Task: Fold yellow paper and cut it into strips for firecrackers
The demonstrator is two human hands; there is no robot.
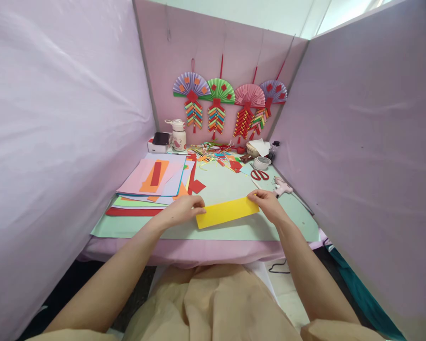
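Observation:
A yellow paper strip [227,213] is stretched between my two hands, just over the front of the table and slightly tilted, its right end higher. My left hand [184,208] pinches its left end between thumb and fingers. At the opposite end, the upper right corner is gripped by my right hand [267,203]. Left of the strip lies a stack of coloured paper sheets [141,176], topped by an orange piece [147,182] and a narrow red strip [156,174]. A red paper square [199,186] lies just beyond my left hand.
Red-handled scissors [260,175] and a glue gun [283,186] lie at the right, near a white tape roll [262,163]. Paper scraps [216,154] cover the back. A bottle [178,136] stands back left. Paper fan decorations [221,91] hang on the rear panel; cloth-covered panels flank the table.

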